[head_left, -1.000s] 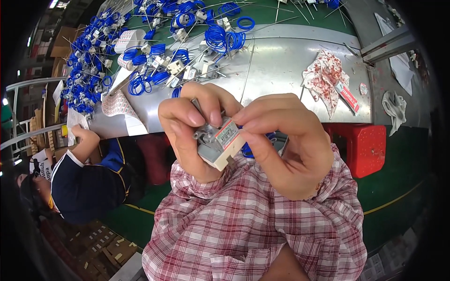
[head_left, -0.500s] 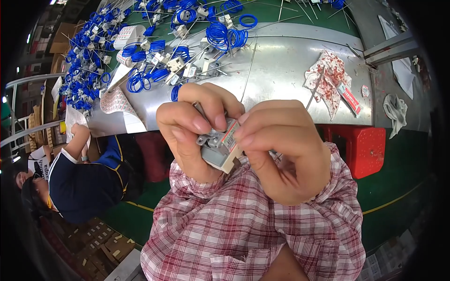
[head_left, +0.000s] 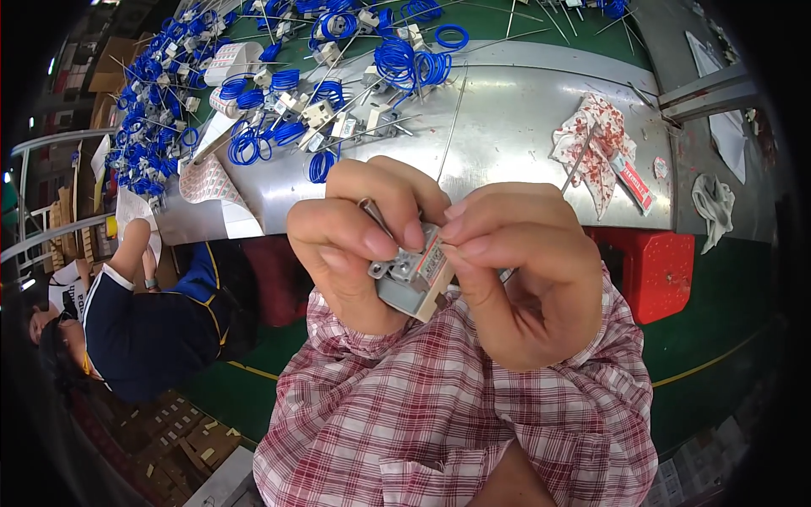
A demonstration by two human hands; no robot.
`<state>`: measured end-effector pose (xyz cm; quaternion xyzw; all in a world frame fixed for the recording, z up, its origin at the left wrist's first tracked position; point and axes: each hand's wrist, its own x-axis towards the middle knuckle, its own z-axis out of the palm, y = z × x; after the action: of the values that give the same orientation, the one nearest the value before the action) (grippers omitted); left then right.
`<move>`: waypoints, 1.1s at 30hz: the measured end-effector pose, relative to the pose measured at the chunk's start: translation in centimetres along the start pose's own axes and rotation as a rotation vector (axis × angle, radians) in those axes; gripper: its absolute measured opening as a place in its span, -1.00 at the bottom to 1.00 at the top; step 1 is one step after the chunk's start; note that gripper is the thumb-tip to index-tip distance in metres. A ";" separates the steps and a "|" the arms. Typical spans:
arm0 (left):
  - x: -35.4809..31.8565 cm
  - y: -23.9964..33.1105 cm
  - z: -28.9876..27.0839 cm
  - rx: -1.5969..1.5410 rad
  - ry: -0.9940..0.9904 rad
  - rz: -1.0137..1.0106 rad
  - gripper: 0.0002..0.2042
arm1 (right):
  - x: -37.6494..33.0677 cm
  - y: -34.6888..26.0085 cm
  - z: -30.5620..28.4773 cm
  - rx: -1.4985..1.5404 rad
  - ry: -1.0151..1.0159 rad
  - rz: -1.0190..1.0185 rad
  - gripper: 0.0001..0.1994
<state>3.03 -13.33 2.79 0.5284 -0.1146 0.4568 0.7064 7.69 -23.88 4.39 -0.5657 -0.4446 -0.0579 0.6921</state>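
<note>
Both hands meet in front of my chest around a small grey-and-cream thermostat point(head_left: 412, 287) with a metal bracket. My left hand point(head_left: 355, 245) grips its body, thumb and fingers wrapped round it. A white label point(head_left: 432, 262) with a red stripe lies along the thermostat's side. My right hand point(head_left: 528, 270) is closed in a pinch, its fingertips against the upper end of the label; what lies between these fingertips is hidden. Something thin and silvery shows near the right palm.
Many thermostats with blue coiled tubes point(head_left: 397, 63) fill the bench's far left. A label sheet point(head_left: 211, 186) hangs over the front edge. Right lie a red-stained cloth point(head_left: 591, 135) and a red-and-white tube point(head_left: 632, 182). A red stool point(head_left: 663, 275) stands below; a co-worker point(head_left: 152, 329) sits left.
Both hands and the thermostat have shifted slightly right. The right fingertips now sit closer together at the label's upper end, leaving more of the label visible.
</note>
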 end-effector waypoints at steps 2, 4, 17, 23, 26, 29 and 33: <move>-0.1 0.0 0.1 -0.012 0.009 0.003 -0.73 | 0.0 0.0 0.0 -0.001 0.006 -0.001 -0.73; -0.2 0.1 0.1 -0.001 0.025 -0.003 -0.73 | 0.0 -0.1 0.1 -0.016 0.000 -0.009 -0.75; -0.3 0.3 0.7 -0.011 0.046 -0.046 -0.73 | 0.0 -0.4 1.2 -0.092 0.115 -0.022 -0.73; -0.3 0.3 0.2 0.017 0.016 -0.053 -0.72 | -0.2 0.0 1.9 -0.154 0.204 -0.082 -0.70; -0.5 0.3 0.2 0.012 0.000 -0.060 -0.72 | -0.1 -0.2 1.7 -0.180 0.163 -0.063 -0.69; -0.5 0.4 0.1 0.055 -0.012 -0.068 -0.73 | -0.3 0.3 1.7 -0.193 0.170 -0.093 -0.71; -0.3 0.5 -0.1 0.090 0.005 -0.082 -0.74 | 0.0 0.3 1.3 -0.160 0.101 -0.087 -0.73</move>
<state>2.42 -13.43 2.86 0.5627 -0.0704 0.4335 0.7003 7.13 -22.66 4.08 -0.5955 -0.4273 -0.1519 0.6631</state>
